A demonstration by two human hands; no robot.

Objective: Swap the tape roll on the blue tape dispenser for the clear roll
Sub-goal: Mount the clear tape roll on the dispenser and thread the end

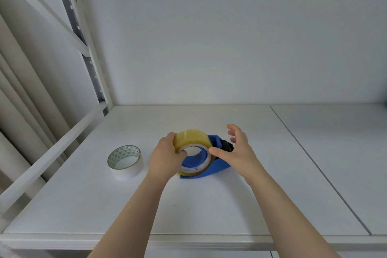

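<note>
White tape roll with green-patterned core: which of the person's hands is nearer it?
Left. The left hand, gripping the yellowish clear roll, sits right of the white roll; the right hand is farther right.

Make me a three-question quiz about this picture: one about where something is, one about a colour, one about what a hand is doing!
1. Where is the white roll? A) left of the tape dispenser B) on it C) in a box
2. What colour is the tape dispenser? A) red B) blue C) green
3. What does the left hand do? A) waves B) grips the clear roll C) holds scissors
Answers: A, it lies apart at the left; B, its body is blue; B, fingers curl round the roll.
</note>
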